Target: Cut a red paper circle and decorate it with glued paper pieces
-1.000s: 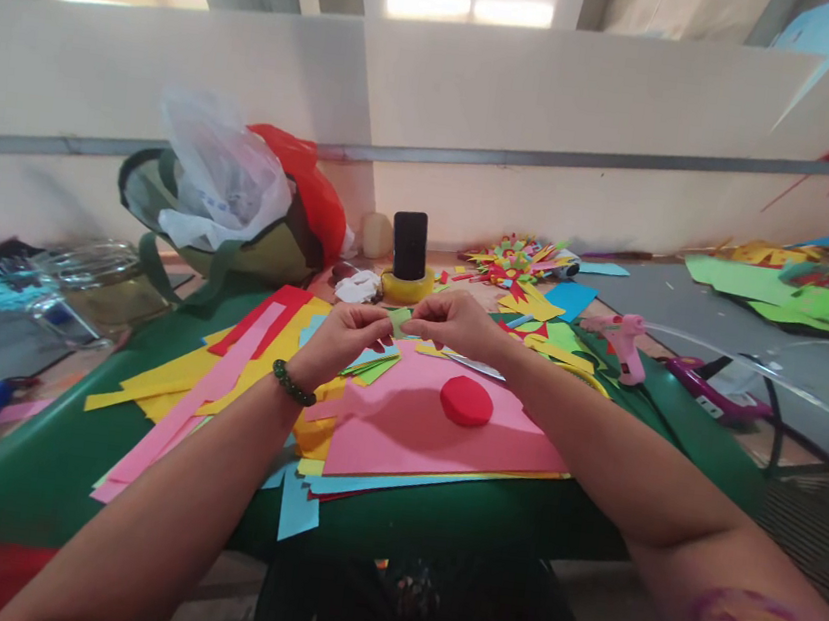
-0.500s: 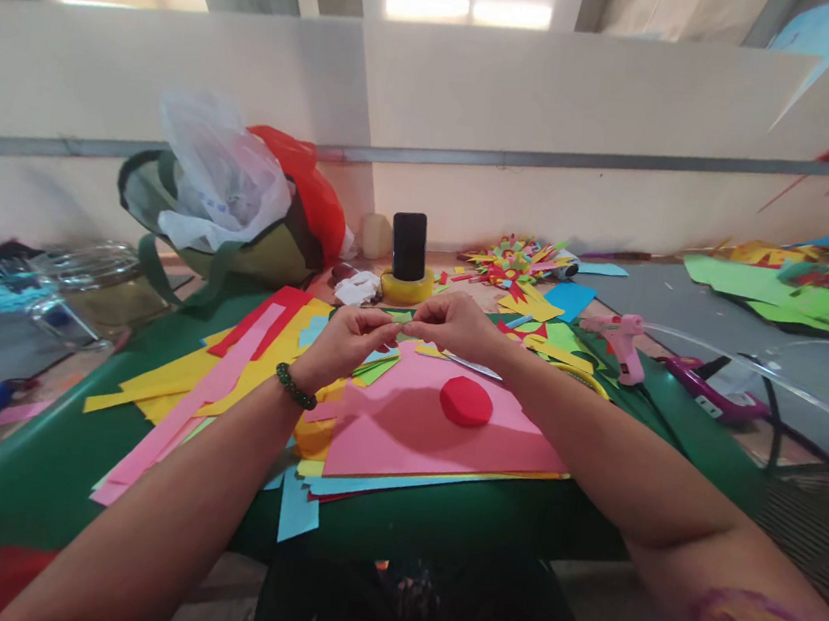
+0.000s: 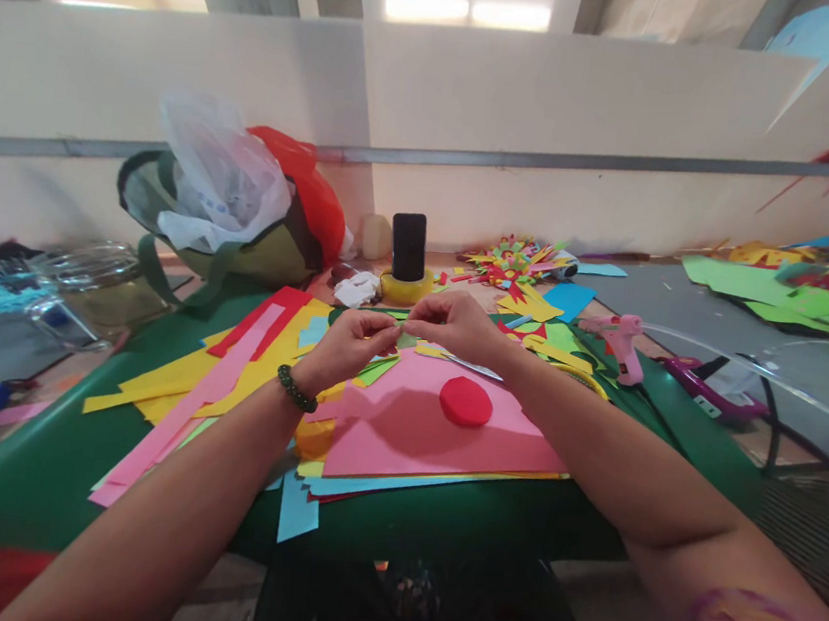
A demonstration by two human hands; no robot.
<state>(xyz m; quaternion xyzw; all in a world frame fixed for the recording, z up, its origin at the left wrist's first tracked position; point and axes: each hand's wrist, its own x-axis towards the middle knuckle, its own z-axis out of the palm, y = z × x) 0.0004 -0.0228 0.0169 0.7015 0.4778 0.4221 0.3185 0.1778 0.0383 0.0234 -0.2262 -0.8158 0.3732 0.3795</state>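
Note:
My left hand [image 3: 351, 344] and my right hand [image 3: 456, 324] meet fingertip to fingertip above the pile of coloured sheets. Both are closed in a pinch; whatever sits between the fingers is too small and hidden to make out. Beneath them lies a pink sheet [image 3: 397, 450] on top of other coloured sheets. On that sheet rests a red round piece [image 3: 466, 401], to the right of the hands' shadow. A pair of scissors [image 3: 474, 366], partly covered by my right wrist, lies behind it. Several green strips [image 3: 378, 371] stick out below my left hand.
Pink, red and yellow strips [image 3: 225, 378] spread across the green tabletop [image 3: 57, 448] at left. A phone [image 3: 408, 246] stands at the back beside a bag [image 3: 238, 274]. A pink glue gun [image 3: 623, 346] stands at right, its cord trailing. Cut pieces [image 3: 515, 262] are heaped behind.
My hands stay pinched together in almost the same place. The left fingers have curled and shifted slightly; the sheets and the red piece have not moved.

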